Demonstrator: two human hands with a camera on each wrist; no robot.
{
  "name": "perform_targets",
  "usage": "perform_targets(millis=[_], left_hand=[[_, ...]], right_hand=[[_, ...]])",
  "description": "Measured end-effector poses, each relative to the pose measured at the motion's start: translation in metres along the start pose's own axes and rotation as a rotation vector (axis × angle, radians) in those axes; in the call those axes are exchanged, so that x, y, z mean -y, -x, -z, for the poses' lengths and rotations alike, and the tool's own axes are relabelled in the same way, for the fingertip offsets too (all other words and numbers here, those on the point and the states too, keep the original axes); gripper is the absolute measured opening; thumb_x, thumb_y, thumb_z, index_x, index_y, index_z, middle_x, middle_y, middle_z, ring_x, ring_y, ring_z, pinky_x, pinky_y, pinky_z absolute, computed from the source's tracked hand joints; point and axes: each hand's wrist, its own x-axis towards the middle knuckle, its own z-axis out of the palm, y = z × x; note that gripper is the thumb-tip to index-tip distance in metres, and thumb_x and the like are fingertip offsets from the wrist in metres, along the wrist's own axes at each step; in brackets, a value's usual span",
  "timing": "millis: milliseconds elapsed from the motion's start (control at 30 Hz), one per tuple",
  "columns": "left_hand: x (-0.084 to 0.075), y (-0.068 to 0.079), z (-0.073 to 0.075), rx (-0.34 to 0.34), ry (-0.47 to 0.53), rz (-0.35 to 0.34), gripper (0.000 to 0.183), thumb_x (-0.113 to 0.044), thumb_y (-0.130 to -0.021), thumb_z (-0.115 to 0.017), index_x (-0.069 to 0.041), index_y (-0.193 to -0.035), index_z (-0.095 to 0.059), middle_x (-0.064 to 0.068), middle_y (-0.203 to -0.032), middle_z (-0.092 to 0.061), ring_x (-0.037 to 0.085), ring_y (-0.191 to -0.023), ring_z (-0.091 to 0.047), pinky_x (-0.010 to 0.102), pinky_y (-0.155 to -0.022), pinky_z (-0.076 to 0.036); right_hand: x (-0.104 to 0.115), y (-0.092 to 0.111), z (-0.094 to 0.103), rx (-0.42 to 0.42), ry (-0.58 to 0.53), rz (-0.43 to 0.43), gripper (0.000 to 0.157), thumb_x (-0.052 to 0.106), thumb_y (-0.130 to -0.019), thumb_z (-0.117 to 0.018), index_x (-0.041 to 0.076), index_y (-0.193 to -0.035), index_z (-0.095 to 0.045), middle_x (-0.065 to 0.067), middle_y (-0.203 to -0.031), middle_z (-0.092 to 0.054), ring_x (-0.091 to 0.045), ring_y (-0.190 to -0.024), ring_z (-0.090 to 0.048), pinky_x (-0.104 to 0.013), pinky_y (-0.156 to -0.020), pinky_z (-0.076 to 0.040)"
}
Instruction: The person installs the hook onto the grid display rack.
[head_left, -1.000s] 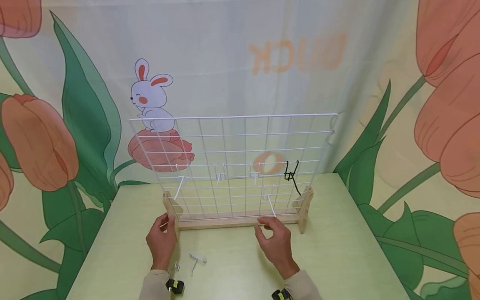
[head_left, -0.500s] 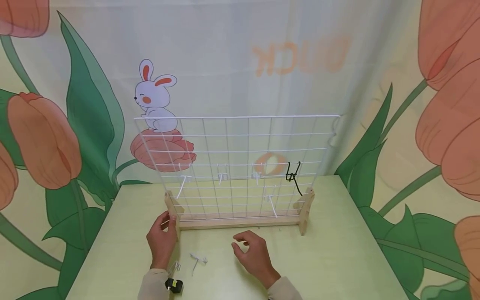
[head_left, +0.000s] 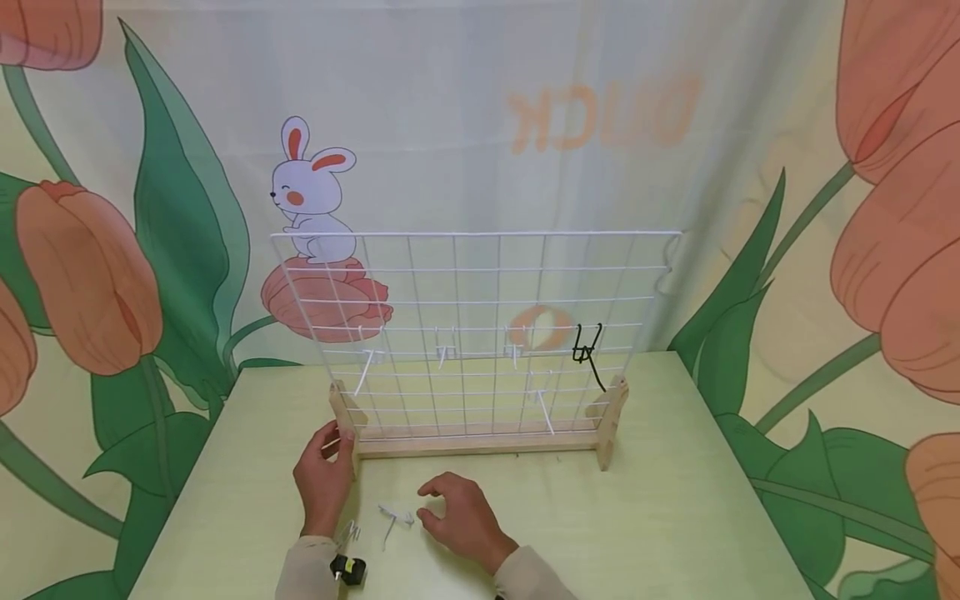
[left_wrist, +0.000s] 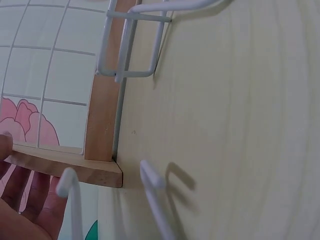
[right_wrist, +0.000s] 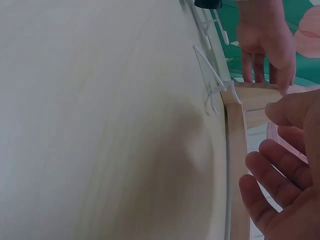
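A white wire grid (head_left: 472, 300) stands upright in a wooden stand (head_left: 480, 447). My left hand (head_left: 322, 483) holds the stand's left end, thumb on one side and fingers (left_wrist: 37, 197) on the other. Over the table, my right hand (head_left: 465, 521) has loosely bent fingers with nothing between them. Just left of its fingertips lies a loose white wire hook (head_left: 393, 518), apart from them. Another white hook (head_left: 350, 533) lies beside my left wrist, partly hidden. Several white hooks hang on the grid, one of them low at the right (head_left: 542, 404); a black hook (head_left: 583, 352) hangs near its right edge.
The pale table (head_left: 675, 517) extends around the stand. Behind it hangs a curtain (head_left: 450, 125) printed with tulips and a rabbit. A black wrist camera (head_left: 348, 570) sits on the left sleeve.
My right hand has moved away from the low white hook on the grid, down and left across the table to the loose hook. The left hand stays on the stand.
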Motion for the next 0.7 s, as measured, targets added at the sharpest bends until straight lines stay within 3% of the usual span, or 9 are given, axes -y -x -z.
perform_targets(millis=[400,700], left_hand=[[-0.004,-0.001,0.001,-0.014,-0.031,-0.014,0.032,-0.028,-0.101,-0.074,-0.015,-0.13,-0.075,0.011,-0.12,-0.079,0.032,-0.102,-0.078,0.009,-0.073,-0.045],[-0.003,0.001,0.001,-0.017,-0.038,-0.024,0.032,-0.026,-0.102,-0.073,-0.014,-0.131,-0.074,0.011,-0.122,-0.078,0.033,-0.103,-0.078,0.018,-0.078,-0.051]], right_hand=[[0.005,-0.013,-0.031,0.105,0.202,0.081,0.028,0.021,-0.091,-0.081,0.016,-0.118,-0.078,0.007,-0.116,-0.077,-0.009,-0.112,-0.07,-0.026,-0.099,-0.056],[0.008,-0.015,-0.029,0.157,0.199,0.129,0.021,0.01,-0.091,-0.076,0.017,-0.11,-0.082,0.009,-0.107,-0.078,-0.004,-0.102,-0.07,-0.022,-0.091,-0.057]])
